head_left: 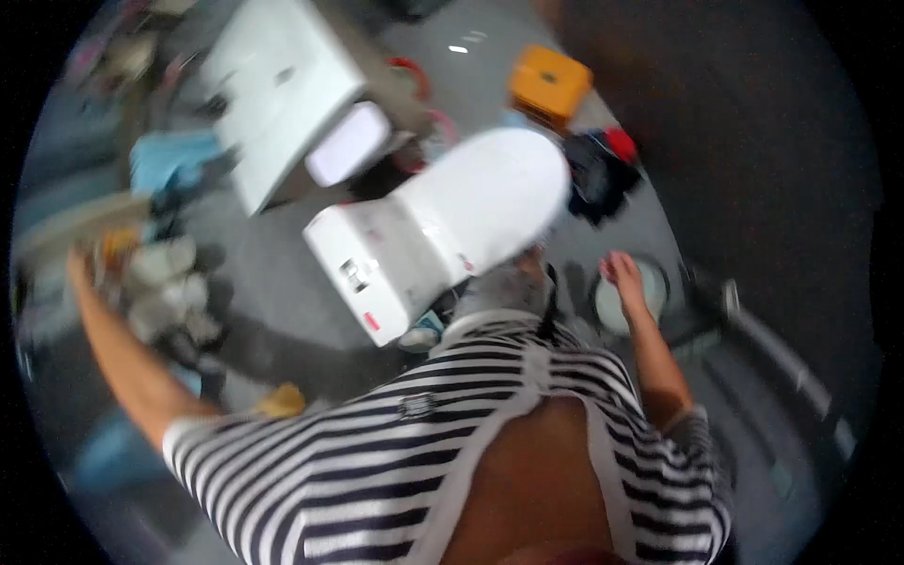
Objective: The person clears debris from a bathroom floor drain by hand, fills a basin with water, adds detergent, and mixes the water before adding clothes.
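Observation:
Far out to the left, my left hand [79, 264] reaches to a beige ledge, beside a small orange item [120, 247]. Its fingers are smeared by motion, so any hold cannot be made out. My right hand [621, 273] hangs at the right above a round whitish bucket or basin [629, 299], loosely curled with a gap at the thumb and nothing visible in it. Between the hands stands a white toilet [490, 193] with its lid down; its tank [377, 264] carries a flush button [354, 273] and a red label.
Behind the toilet is a large white cabinet or counter [282, 89]. A yellow stool [549, 83] stands at the far right, near a dark heap of cloth [598, 174]. Whitish rolls or containers [165, 273] and a light blue cloth [174, 162] lie left. A metal rail [777, 348] runs right.

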Demonstrator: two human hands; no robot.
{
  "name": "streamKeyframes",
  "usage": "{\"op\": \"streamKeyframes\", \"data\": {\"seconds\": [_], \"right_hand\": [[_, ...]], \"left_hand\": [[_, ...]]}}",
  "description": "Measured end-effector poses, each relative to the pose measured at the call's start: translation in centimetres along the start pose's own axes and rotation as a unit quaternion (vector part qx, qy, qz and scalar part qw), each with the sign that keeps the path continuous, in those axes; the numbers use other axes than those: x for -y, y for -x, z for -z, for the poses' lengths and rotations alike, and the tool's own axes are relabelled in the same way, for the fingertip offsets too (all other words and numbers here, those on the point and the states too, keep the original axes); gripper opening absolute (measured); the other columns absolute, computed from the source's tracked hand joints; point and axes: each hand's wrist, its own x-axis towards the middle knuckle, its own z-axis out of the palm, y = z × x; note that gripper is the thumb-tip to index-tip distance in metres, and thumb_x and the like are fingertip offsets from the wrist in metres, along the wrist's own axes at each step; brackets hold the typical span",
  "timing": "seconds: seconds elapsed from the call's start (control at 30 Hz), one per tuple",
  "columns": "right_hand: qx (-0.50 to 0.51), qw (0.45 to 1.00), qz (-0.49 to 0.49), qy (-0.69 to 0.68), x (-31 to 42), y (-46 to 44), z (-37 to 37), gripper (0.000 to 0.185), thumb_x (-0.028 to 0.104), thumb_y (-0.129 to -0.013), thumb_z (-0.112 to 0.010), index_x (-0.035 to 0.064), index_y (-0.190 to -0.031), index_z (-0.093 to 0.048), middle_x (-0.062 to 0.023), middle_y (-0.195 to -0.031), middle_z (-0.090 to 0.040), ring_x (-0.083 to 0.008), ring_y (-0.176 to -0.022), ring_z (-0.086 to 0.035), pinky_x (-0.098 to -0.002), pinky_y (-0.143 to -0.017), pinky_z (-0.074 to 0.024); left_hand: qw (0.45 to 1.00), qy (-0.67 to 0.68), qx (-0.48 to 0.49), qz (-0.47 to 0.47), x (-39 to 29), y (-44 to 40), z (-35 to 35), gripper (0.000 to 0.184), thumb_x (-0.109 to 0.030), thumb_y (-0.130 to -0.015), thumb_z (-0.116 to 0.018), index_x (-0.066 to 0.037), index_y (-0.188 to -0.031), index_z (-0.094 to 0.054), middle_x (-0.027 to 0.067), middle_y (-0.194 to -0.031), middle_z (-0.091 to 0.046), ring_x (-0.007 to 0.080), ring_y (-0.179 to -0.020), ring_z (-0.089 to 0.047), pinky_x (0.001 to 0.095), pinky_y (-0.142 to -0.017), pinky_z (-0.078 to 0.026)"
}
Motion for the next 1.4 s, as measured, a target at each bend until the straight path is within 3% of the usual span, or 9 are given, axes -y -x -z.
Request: {"op": "streamKeyframes", "data": {"seconds": [0.03,0.3,0.43,0.53,0.63,0.77,1.03,1.13,1.4], "right_hand": [[-0.003,1.000,-0.001,-0.014,-1.6,0.4,1.0,0.030,0.033,-0.089,-0.050,0.0046,-0.100,-0.054,-0.0031,-0.086,-0.059,-0.0105,-0.076,-0.055,-0.0230,-0.069,-0.0423],[-0.086,0.992,-0.082,-0.037,-8.4,3.1,3.7,0.031,0.034,-0.088,-0.053,0.0046,-0.098,-0.054,-0.0041,-0.081,-0.059,-0.0120,-0.071,-0.056,-0.0240,-0.059,-0.0424],[-0.107,0.989,-0.088,-0.048,-14.7,3.1,6.7,0.031,0.034,-0.086,-0.055,0.0044,-0.096,-0.055,-0.0042,-0.078,-0.059,-0.0122,-0.069,-0.056,-0.0252,-0.054,-0.0423],[-0.110,0.940,0.129,-0.295,-23.1,2.9,7.3,0.033,0.035,-0.087,-0.054,0.0026,-0.092,-0.056,-0.0029,-0.072,-0.058,-0.0122,-0.063,-0.054,-0.0261,-0.054,-0.0422],[-0.215,0.941,-0.219,-0.140,-18.9,6.1,5.9,0.030,0.032,-0.087,-0.052,0.0023,-0.093,-0.055,-0.0055,-0.076,-0.057,-0.0145,-0.067,-0.054,-0.0295,-0.058,-0.0437],[-0.142,0.978,-0.117,-0.099,-31.5,3.8,8.6,0.018,0.020,-0.086,-0.052,0.0067,-0.098,-0.050,-0.0091,-0.086,-0.052,-0.0199,-0.077,-0.052,-0.0379,-0.063,-0.0456],[-0.285,0.928,-0.128,-0.202,-36.9,-0.1,11.9,0.030,0.025,-0.082,-0.058,0.0070,-0.104,-0.049,-0.0115,-0.095,-0.049,-0.0241,-0.083,-0.051,-0.0395,-0.069,-0.0458],[-0.260,0.943,0.048,0.204,-46.1,-5.2,14.0,0.030,0.024,-0.081,-0.059,0.0042,-0.102,-0.049,-0.0170,-0.102,-0.051,-0.0302,-0.087,-0.053,-0.0405,-0.071,-0.0465],[-0.384,0.838,0.065,0.383,-55.9,-22.6,19.0,0.036,0.005,-0.081,-0.043,0.0000,-0.116,-0.048,-0.0251,-0.121,-0.046,-0.0391,-0.107,-0.047,-0.0454,-0.093,-0.0376]], "left_hand": [[0.991,0.134,0.008,-0.010,0.2,-0.9,0.2,0.030,-0.015,-0.081,-0.056,0.004,-0.104,-0.056,0.0161,-0.113,-0.056,0.0281,-0.096,-0.057,0.0386,-0.081,-0.048],[0.761,-0.570,0.286,-0.119,-8.7,-1.4,0.7,0.030,-0.017,-0.075,-0.057,0.004,-0.096,-0.059,0.0203,-0.105,-0.059,0.0335,-0.093,-0.057,0.0401,-0.081,-0.046],[0.913,-0.394,-0.059,-0.089,-24.1,5.4,-1.6,0.037,-0.024,-0.079,-0.058,0.000,-0.107,-0.057,0.0184,-0.113,-0.055,0.0305,-0.102,-0.054,0.0362,-0.085,-0.043],[0.907,-0.207,-0.165,-0.327,-37.2,11.7,-8.2,0.035,-0.018,-0.086,-0.050,-0.001,-0.117,-0.051,0.0171,-0.117,-0.053,0.0299,-0.105,-0.052,0.0348,-0.089,-0.041],[0.856,0.034,-0.015,-0.515,-52.6,26.1,-19.6,0.033,-0.012,-0.085,-0.051,-0.003,-0.117,-0.051,0.0170,-0.117,-0.052,0.0312,-0.106,-0.051,0.0367,-0.090,-0.040],[0.756,0.140,0.276,-0.577,-65.3,48.7,-36.6,0.033,-0.013,-0.083,-0.056,-0.003,-0.114,-0.052,0.0184,-0.118,-0.050,0.0336,-0.111,-0.046,0.0384,-0.092,-0.038],[0.745,-0.087,0.329,-0.574,-66.0,67.2,-59.7,0.082,-0.052,-0.082,-0.049,-0.011,-0.141,-0.007,0.0191,-0.145,-0.001,0.0344,-0.134,-0.002,0.0562,-0.104,-0.009],[0.756,0.016,0.242,-0.608,-63.9,69.0,-64.5,0.094,-0.052,-0.077,-0.055,0.000,-0.138,-0.006,0.0267,-0.142,0.000,0.0399,-0.133,0.001,0.0539,-0.104,-0.006],[0.771,0.089,0.138,-0.615,-63.3,70.4,-67.3,0.089,-0.064,-0.080,-0.035,-0.002,-0.139,-0.010,0.0225,-0.144,-0.005,0.0360,-0.133,-0.004,0.0529,-0.104,-0.005]]}}
